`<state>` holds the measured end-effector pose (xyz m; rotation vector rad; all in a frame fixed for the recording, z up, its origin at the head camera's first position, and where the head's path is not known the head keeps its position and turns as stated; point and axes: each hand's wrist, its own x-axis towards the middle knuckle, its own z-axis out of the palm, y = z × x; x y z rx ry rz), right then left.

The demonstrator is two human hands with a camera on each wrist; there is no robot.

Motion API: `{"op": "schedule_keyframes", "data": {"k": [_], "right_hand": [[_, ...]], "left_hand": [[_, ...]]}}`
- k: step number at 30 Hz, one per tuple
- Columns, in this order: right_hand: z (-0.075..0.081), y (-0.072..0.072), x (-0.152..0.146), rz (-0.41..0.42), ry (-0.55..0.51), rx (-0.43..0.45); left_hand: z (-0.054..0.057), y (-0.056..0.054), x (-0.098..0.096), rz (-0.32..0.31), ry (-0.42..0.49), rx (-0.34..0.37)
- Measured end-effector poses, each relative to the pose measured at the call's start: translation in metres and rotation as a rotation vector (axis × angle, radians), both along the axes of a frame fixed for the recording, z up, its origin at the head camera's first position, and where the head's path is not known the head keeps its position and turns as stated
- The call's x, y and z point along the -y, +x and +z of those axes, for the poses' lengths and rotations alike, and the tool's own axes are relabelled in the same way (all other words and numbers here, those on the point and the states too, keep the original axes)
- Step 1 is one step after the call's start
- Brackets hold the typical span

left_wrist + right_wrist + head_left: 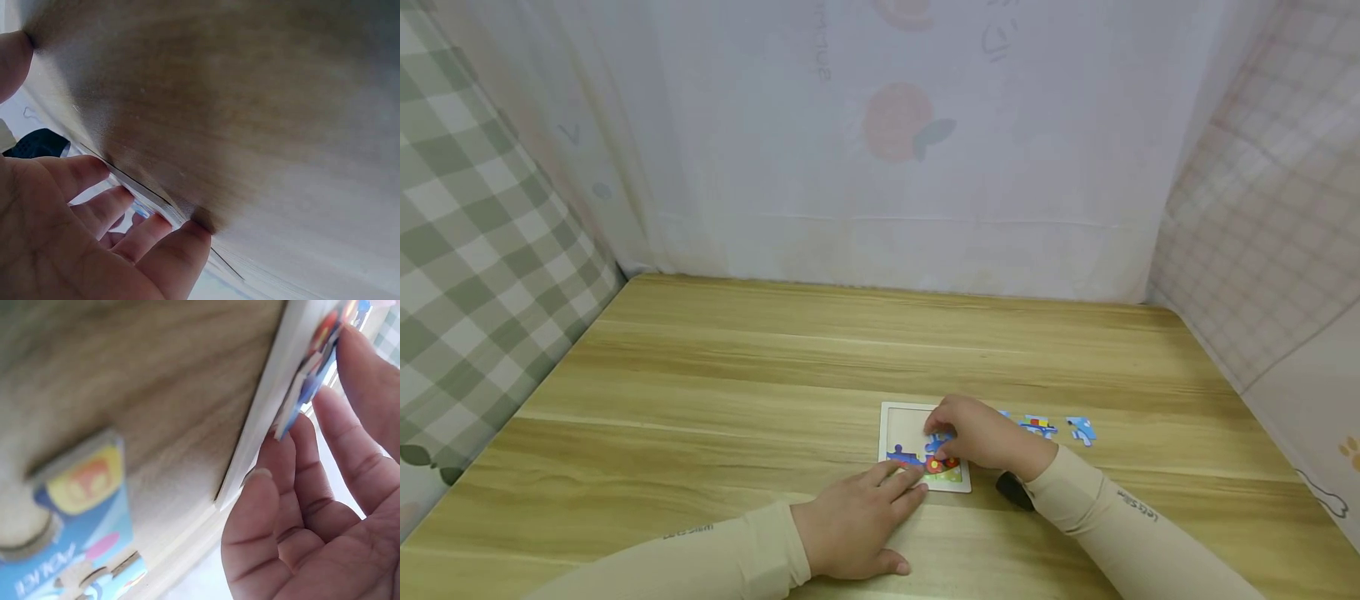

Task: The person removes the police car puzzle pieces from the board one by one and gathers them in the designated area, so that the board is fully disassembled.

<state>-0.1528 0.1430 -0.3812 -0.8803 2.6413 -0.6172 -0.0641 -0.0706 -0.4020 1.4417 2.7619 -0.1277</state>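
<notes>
Right hand [988,437] pinches blue puzzle piece [936,442] at tray [907,422]. Left hand [861,521] touches tray's near-left corner. Loose pieces [1082,428] right, on surface [737,358].

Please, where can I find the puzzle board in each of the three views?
Head: puzzle board low, slightly right of centre.
Left wrist: its edge slants across the lower left.
Right wrist: its white edge slants down from the top, right of centre.
Shared landmark: wooden table.

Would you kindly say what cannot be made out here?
Head: near left corner of the puzzle frame, under the left hand.
Head: part of the blue piece, behind the right hand.
Head: full shape of the black object, behind the right sleeve.
Right wrist: part of the lettered piece, cut by the left edge.
</notes>
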Motion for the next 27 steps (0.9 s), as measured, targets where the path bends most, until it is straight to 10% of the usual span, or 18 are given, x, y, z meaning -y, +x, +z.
{"op": "schedule_keyframes", "data": {"k": [27], "right_hand": [[0.0020,-0.0028,-0.0052,-0.043,-0.128,0.091]], "left_hand": [[-0.0011,0.0003,-0.0004,0.003,0.010,-0.008]]}}
